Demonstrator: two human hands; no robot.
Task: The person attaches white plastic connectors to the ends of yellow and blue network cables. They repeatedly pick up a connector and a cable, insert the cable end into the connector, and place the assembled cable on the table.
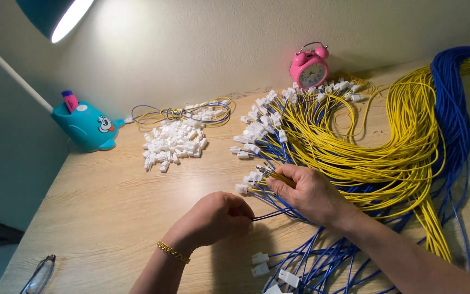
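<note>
My left hand (213, 218), with a gold bracelet at the wrist, is closed and pinches the end of a blue wire (270, 215) just above the wooden table (104, 207). My right hand (311, 193) grips a small bunch of yellow wires (270, 174) with bare metal tips, resting on the big fan of yellow and blue wires (354, 152). Many wire ends carry white plastic connectors (257, 130). The two hands are close together, joined by the blue wire.
A pile of loose white connectors (172, 144) lies at the back left, with a small coiled wire bundle (183, 113) behind it. A pink alarm clock (309, 66), a teal lamp base (82, 126) and eyeglasses (39, 275) also stand on the table. Blue wires with connectors (278, 272) lie near me.
</note>
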